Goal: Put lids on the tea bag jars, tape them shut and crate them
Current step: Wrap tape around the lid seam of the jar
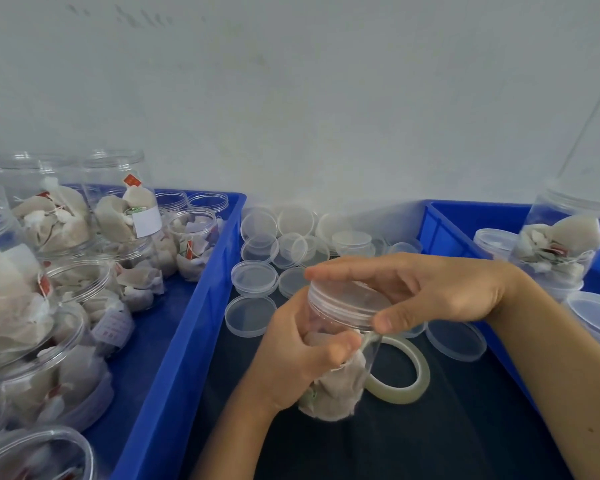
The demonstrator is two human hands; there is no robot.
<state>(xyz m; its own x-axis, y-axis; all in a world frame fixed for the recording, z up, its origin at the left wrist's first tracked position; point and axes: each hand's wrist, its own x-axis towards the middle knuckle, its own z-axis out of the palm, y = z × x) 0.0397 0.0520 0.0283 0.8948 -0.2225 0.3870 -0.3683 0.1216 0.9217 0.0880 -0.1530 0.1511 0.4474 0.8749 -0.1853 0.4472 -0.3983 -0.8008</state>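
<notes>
My left hand (pixel 302 355) grips a clear plastic jar (pixel 336 386) of tea bags, held above the dark table. A clear lid (pixel 347 303) sits on the jar's mouth, and my right hand (pixel 426 289) holds it by the rim between finger and thumb. A roll of clear tape (pixel 413 382) lies flat on the table just behind the jar. Several loose clear lids (pixel 253 275) are spread on the table further back.
A blue crate (pixel 187 323) on the left holds several open jars of tea bags (pixel 118 209). A second blue crate (pixel 458 233) on the right holds lidded jars (pixel 561 244). A white wall stands close behind.
</notes>
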